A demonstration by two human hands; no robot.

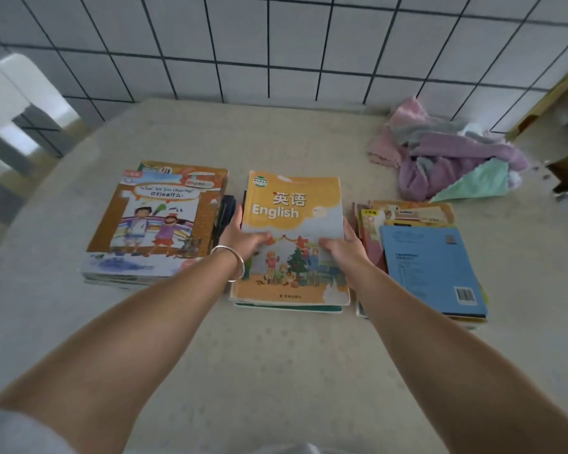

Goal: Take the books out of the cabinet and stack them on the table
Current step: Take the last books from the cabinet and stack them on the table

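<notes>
Two hands grip the English book (292, 237) by its side edges, left hand (241, 239) and right hand (340, 247) thumbs on the cover, atop the middle stack on the table (276, 355). Square its edges before releasing, I judge.

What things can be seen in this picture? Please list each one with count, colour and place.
table: one, beige, fills the middle
left stack of books: one, orange-brown cover on top, table left
English book: one, orange, top of the middle stack
right stack of books: one, blue cover on top, table right
cloths: a heap, pink, purple, green, far right of table
tiled wall: white, dark lines, behind
bracelet: one, silver, left wrist
left hand: holds the English book's left edge
right hand: holds its right edge
</notes>
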